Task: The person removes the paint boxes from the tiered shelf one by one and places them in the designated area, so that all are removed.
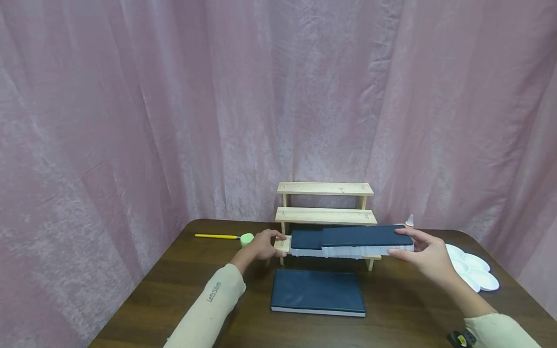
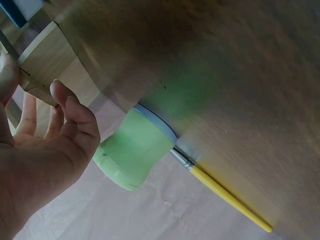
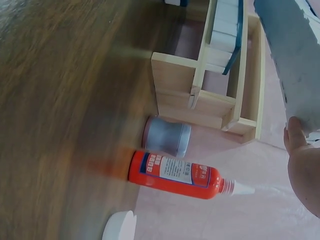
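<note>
My left hand [image 1: 262, 245] grips the left end of the lowest step of a three-tier wooden stand [image 1: 326, 216], thumb on one side and fingers on the other, as the left wrist view also shows. In my right hand [image 1: 424, 251] is the right end of a long case [image 1: 367, 237] with a dark blue top and white sides, pinched between thumb and fingers. This case overlaps a similar blue-topped case [image 1: 306, 239] lying on the lowest step. A third flat dark blue case [image 1: 317, 292] lies on the table before the stand.
Left of the stand is a light green waisted cup [image 2: 135, 145], beside a yellow-handled brush [image 2: 230, 197]. Right of the stand, a grey waisted cup [image 3: 167, 136] and a red bottle [image 3: 175, 175] with a white nozzle stand near a white petal-shaped palette [image 1: 483, 279]. Pink curtains [image 1: 243, 96] hang behind.
</note>
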A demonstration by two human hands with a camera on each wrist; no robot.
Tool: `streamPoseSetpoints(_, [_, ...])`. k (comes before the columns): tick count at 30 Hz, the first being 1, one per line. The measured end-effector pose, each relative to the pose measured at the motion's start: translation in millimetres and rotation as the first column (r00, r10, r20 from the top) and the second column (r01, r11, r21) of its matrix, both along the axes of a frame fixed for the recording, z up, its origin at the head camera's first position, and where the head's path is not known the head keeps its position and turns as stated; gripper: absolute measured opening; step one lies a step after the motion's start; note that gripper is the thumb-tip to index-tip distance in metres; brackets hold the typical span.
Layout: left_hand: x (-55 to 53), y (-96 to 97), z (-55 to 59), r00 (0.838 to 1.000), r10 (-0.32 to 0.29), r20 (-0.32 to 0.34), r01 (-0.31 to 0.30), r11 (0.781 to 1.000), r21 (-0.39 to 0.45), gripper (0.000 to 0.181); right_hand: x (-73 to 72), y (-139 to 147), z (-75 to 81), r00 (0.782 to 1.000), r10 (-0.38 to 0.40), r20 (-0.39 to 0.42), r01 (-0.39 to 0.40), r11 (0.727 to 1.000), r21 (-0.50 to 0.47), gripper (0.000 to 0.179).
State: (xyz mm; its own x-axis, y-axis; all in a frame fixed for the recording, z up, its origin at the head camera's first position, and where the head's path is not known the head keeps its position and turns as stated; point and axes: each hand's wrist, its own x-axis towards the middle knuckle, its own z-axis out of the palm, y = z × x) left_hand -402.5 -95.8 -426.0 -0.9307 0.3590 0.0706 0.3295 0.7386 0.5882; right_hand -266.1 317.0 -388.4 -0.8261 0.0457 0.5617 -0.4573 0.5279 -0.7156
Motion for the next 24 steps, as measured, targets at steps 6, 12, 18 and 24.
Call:
streamPoseSetpoints(6, [-0.4, 0.2, 0.1, 1.000, 0.004, 0.005, -0.004, 1.000, -0.007, 0.047, 2.9, 6.4, -3.8, 0.999, -0.012, -0.034, 0.012, 1.000, 0.001, 0.049])
streamPoseSetpoints(12, [-1.6, 0.5, -0.1, 1.000, 0.008, 0.008, -0.008, 1.000, 0.002, 0.048, 4.7, 10.4, -4.6, 0.998, 0.056, -0.042, -0.057, 0.998, -0.022, 0.049])
streamPoseSetpoints(18, [-0.3, 0.5, 0.0, 1.000, -0.002, 0.008, 0.002, 1.000, 0.007, 0.048, 9.0, 13.9, -5.2, 0.998, 0.055, -0.032, -0.056, 0.998, -0.020, 0.048])
streamPoseSetpoints(24, [0.3, 0.1, -0.3, 1.000, -0.009, -0.003, 0.009, 1.000, 0.012, 0.048, 14.6, 20.9, -7.7, 0.998, 0.049, -0.033, -0.049, 0.999, -0.001, 0.048])
